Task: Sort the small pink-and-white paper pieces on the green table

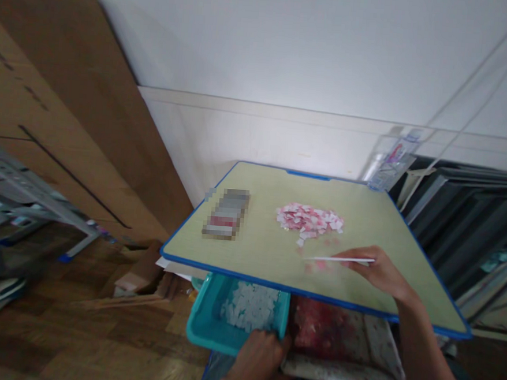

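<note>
My right hand (372, 269) is over the near right part of the table, closed around a thin white strip (339, 259) seen edge-on; its exact kind I cannot make out. Beyond it lies a loose heap of small pink and white pieces (307, 218). A few blurred pinkish pieces (319, 266) are just below the strip. Under the table's front edge, my left hand (265, 353) is closed at the near right rim of a teal plastic basin (204, 325). Many small whitish pieces (252, 305) lie inside the basin. My left fingertips are partly hidden.
A pale tabletop (249, 247) with a blue edge carries a pixelated oblong object (228, 214) and a clear plastic bottle (395, 159). A red-stained tray (381, 355) sits by my lap. Cardboard (143, 275) lies left; dark panels (486, 212) lean right.
</note>
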A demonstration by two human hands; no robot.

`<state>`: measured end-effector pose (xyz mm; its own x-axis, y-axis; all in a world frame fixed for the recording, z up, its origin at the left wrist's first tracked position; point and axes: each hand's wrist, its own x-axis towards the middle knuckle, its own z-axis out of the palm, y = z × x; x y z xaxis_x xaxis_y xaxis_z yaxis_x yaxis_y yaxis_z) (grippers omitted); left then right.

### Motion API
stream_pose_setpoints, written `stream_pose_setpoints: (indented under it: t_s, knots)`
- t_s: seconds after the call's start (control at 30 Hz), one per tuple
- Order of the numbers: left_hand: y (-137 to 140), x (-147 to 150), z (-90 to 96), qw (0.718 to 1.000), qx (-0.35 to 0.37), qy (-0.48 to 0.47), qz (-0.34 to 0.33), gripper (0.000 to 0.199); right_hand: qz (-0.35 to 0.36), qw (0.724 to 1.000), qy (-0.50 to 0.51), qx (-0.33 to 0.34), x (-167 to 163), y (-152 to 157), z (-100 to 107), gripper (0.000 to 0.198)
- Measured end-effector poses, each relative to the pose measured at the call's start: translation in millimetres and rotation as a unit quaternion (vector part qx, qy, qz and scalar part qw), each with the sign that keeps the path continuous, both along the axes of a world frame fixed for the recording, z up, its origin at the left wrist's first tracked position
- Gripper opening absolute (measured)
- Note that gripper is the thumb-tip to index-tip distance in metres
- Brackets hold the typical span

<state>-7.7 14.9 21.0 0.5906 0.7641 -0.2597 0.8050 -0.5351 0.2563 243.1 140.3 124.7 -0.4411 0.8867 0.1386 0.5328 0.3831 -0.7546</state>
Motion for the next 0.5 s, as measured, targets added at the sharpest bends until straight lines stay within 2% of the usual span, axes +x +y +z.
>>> stream_pose_setpoints:
  t_s: [0.17, 0.33, 0.5]
  knots:
    - [0.6, 0.3, 0.4, 1.000, -0.005, 0.000, 0.007, 0.033, -0.072, 0.997, 0.018, 0.022, 1.8, 6.3, -1.5, 0.025]
    - [0.0, 1.4, 0.5, 1.000, -0.009, 0.005, 0.015, 0.031, -0.009, 1.000, 0.021, -0.007, -7.6, 10.2, 2.7, 0.025]
    - [0.9, 0.5, 0.3, 1.000, -0.012, 0.002, 0.003, 0.034, 0.055, 0.996, 0.008, -0.069, 14.2, 7.6, 5.3, 0.028]
